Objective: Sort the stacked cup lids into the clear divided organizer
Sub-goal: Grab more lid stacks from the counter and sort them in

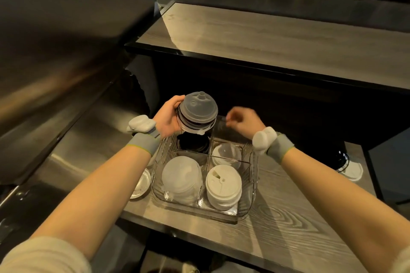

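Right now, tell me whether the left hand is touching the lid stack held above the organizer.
Touching: the head view shows the left hand curled round the lid stack.

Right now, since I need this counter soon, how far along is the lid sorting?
Done: the organizer holds translucent lids, white lids, dome lids and black lids in separate compartments. In hand: the left hand grips a mixed stack; the right hand, blurred, is at the far rim. Remaining: that stack, a loose lid left of the organizer, and stray lids at right.
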Action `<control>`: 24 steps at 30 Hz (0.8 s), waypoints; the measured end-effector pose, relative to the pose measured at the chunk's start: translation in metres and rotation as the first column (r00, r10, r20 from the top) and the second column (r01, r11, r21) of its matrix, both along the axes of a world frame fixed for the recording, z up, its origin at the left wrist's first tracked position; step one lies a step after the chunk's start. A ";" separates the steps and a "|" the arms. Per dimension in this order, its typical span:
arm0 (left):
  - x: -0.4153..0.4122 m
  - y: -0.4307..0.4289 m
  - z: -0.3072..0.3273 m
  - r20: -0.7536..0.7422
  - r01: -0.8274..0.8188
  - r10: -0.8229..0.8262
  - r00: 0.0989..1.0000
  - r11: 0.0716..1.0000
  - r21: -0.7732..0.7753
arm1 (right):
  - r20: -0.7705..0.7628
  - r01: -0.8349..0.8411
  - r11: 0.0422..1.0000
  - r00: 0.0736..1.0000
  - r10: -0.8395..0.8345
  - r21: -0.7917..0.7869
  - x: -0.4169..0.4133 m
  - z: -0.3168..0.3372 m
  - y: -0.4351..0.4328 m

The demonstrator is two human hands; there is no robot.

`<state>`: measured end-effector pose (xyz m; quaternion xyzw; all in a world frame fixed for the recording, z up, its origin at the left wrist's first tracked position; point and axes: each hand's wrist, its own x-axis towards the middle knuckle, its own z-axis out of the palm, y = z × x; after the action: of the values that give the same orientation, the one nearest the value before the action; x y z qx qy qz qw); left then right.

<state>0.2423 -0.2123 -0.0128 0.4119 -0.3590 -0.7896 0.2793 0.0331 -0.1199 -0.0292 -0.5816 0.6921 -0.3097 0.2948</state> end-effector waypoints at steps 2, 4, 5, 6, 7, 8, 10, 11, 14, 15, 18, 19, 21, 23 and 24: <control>-0.002 0.001 -0.001 -0.003 0.019 -0.019 1.000 1.000 -0.005 | 0.224 0.118 0.976 0.972 -0.075 -0.183 0.009 0.020 0.000; -0.005 0.005 0.000 0.002 0.049 -0.049 0.999 0.999 0.007 | 0.154 -0.004 0.976 0.987 0.038 -0.219 0.020 0.034 0.000; -0.007 0.007 0.002 0.003 0.052 -0.052 0.999 0.999 0.009 | 0.062 -0.112 0.978 0.990 0.125 -0.174 0.025 0.037 -0.001; -0.008 0.008 0.002 0.002 0.052 -0.052 0.999 0.999 0.007 | -0.035 -0.199 0.973 0.980 0.196 -0.113 0.030 0.038 -0.001; -0.009 0.009 0.002 0.005 0.053 -0.053 0.999 0.999 0.002 | -0.109 -0.249 0.965 0.965 0.240 -0.080 0.033 0.039 -0.002; -0.010 0.010 0.001 0.005 0.052 -0.052 0.999 0.999 -0.004 | -0.149 -0.258 0.962 0.958 0.244 -0.085 0.035 0.038 -0.002; -0.008 0.012 -0.002 -0.009 0.029 -0.029 1.000 1.000 0.004 | -0.130 -0.211 0.966 0.973 0.192 -0.150 0.037 0.037 -0.001; -0.007 0.012 -0.003 -0.020 0.015 -0.015 1.000 1.000 0.016 | -0.081 -0.183 0.968 0.982 0.171 -0.173 0.039 0.038 0.001; -0.003 0.013 -0.007 -0.041 -0.001 0.003 0.999 0.999 0.040 | 0.121 -0.097 0.974 0.985 0.124 -0.204 0.039 0.038 0.008; 0.000 0.012 -0.008 -0.037 -0.009 0.011 0.999 0.999 0.050 | 0.172 -0.071 0.972 0.979 0.111 -0.226 0.039 0.039 0.011; 0.009 0.009 -0.009 -0.035 -0.077 0.079 0.996 0.994 0.077 | 0.096 -0.133 0.930 0.980 0.176 -0.342 0.044 0.041 0.022; 0.013 0.007 -0.009 -0.033 -0.093 0.096 0.995 0.993 0.078 | 0.023 -0.203 0.910 0.974 0.227 -0.362 0.048 0.040 0.026; 0.020 0.005 -0.007 -0.034 -0.118 0.120 0.992 0.991 0.061 | -0.098 -0.326 0.876 0.945 0.312 -0.355 0.058 0.035 0.033; 0.026 0.005 -0.006 -0.063 -0.152 0.154 0.986 0.988 0.035 | -0.172 -0.398 0.847 0.917 0.359 -0.352 0.068 0.030 0.037; 0.027 0.005 -0.005 -0.072 -0.171 0.172 0.982 0.985 0.029 | -0.193 -0.414 0.838 0.910 0.367 -0.355 0.072 0.029 0.039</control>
<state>0.2693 -0.2076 -0.0174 0.4150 -0.3027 -0.7812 0.3547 0.1047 -0.0813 -0.0003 -0.7744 0.4994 -0.3392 0.1894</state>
